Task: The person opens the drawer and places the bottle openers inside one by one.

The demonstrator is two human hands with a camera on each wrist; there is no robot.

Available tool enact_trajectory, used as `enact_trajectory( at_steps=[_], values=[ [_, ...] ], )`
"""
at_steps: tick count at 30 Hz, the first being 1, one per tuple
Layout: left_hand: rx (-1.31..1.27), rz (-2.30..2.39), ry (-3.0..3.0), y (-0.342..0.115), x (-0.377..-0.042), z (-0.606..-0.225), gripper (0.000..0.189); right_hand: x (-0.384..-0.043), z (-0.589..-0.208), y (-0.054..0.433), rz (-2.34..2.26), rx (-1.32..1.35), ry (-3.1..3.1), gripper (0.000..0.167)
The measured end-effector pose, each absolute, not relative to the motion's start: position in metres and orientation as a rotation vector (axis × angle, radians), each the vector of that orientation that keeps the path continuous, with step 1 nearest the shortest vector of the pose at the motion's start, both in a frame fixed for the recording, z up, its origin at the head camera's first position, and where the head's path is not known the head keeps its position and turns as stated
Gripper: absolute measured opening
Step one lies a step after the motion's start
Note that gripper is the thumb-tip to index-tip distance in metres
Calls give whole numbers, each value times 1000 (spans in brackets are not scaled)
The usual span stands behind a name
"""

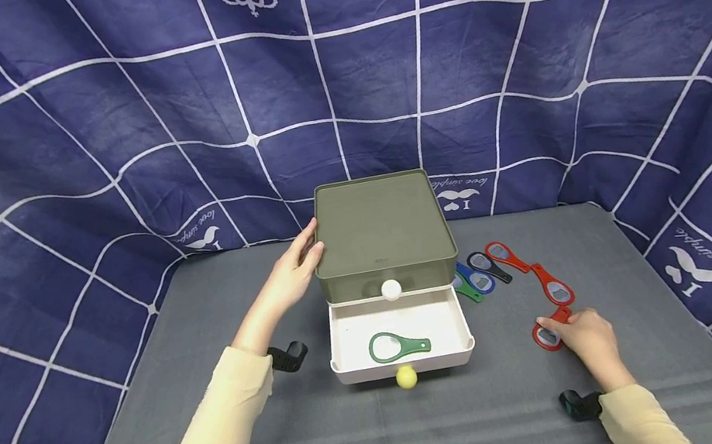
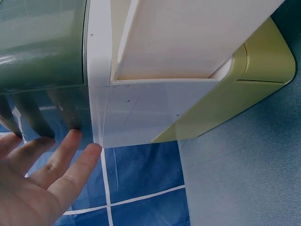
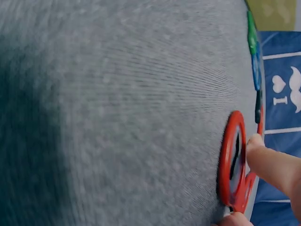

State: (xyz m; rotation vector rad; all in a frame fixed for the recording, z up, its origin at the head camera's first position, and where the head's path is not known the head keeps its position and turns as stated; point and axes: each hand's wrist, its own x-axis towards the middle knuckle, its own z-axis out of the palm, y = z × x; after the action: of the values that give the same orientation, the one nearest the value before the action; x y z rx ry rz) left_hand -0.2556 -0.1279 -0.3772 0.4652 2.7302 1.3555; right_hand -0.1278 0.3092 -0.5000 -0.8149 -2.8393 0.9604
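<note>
The fingertips of my left hand [image 1: 292, 273] touch the left side of an olive-green drawer box [image 1: 381, 225]; in the left wrist view its fingers are spread against the glossy side. Below the box's top part, a white drawer [image 1: 349, 337] with a yellow knob [image 1: 406, 378] is pulled out. A green magnifying glass [image 1: 414, 345] lies in it. To the right of the box, my right hand [image 1: 590, 341] pinches the handle of a red magnifying glass [image 3: 225, 165] low over the grey cloth. Whether the glass still touches the cloth is hard to tell.
Between the box and the right hand lie more magnifying glasses: a green one [image 1: 470, 291], a blue one [image 1: 481, 282], a black one [image 1: 495, 269] and two red ones, one farther back [image 1: 511, 260], one nearer [image 1: 545, 279]. A blue checked curtain [image 1: 366, 71] stands behind the table.
</note>
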Motion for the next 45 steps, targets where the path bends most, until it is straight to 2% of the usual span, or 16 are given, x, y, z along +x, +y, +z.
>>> enact_trajectory(
  at_steps=[4, 20, 24, 27, 35, 45],
  values=[
    [454, 1348, 2735, -129, -255, -377, 57, -130, -500, 307, 918, -796, -2873, 56],
    [446, 1355, 2725, -131, -255, -379, 57, -141, -496, 303, 1017, -870, -3000, 51],
    [449, 1362, 2722, -130, -255, -379, 57, -139, -497, 301, 1059, -913, -2927, 38],
    [457, 1368, 2719, -130, -255, -380, 57, -137, -496, 301, 1131, -923, -2883, 43],
    [471, 1375, 2708, -129, -255, -378, 57, -136, -484, 304, 1320, -782, -2923, 36],
    [467, 1377, 2705, -129, -256, -377, 57, -139, -439, 279, 1577, -513, -2853, 44]
  ],
)
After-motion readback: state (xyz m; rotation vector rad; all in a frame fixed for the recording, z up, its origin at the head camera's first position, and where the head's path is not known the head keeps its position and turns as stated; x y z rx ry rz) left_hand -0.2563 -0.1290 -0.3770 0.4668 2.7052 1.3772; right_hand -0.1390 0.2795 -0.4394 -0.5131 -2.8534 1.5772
